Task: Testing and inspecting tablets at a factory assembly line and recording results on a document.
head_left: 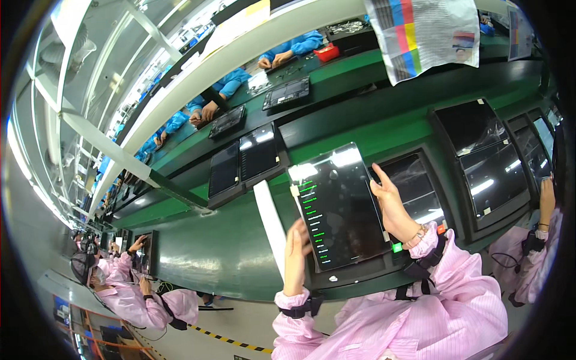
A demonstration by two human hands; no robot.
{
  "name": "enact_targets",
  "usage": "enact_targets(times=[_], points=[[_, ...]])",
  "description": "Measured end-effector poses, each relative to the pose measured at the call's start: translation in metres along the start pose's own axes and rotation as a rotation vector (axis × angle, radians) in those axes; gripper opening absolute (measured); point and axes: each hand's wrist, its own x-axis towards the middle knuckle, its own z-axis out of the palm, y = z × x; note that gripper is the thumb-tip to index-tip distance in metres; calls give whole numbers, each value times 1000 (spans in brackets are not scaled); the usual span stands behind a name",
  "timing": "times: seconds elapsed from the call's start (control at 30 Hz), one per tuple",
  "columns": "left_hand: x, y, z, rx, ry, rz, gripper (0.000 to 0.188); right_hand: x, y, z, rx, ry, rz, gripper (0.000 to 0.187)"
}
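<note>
A tablet (pixel 339 210) with a lit black screen showing lines of green and white text is held up, tilted, between my hands. My right hand (pixel 393 210) is closed on its right edge, thumb up along the side and the other fingers hidden behind. At the lower left edge, my left hand (pixel 295 255) is curled against the tablet, its fingers slightly blurred and partly behind it. Small pale tabs stick out at the tablet's sides. Under it lies a dark tray (pixel 336 277), mostly covered. Left of the tablet is a long white strip (pixel 270 225).
To the right, another dark tray (pixel 414 186) holds a film-covered panel; further trays with panels (pixel 480 162) stand beyond. Two panels (pixel 243 162) lie at the back left. A white frame post (pixel 108 147) crosses the left. Co-workers in pink (pixel 129 294) and blue (pixel 225 84) sit nearby. A printed sheet (pixel 426 42) hangs above.
</note>
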Motion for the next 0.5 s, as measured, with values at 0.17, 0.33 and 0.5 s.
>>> enact_targets(times=[0.17, 0.33, 0.5], points=[[8, -18, -70, 1190, 221, 451, 47, 11, 50, -13, -289, 182, 84, 49], [-10, -48, -82, 1449, 113, 194, 54, 21, 75, -27, -967, 57, -104, 60], [-14, -53, -90, 1400, 213, 265, 51, 0, 12, 10, -1617, -117, -325, 61]])
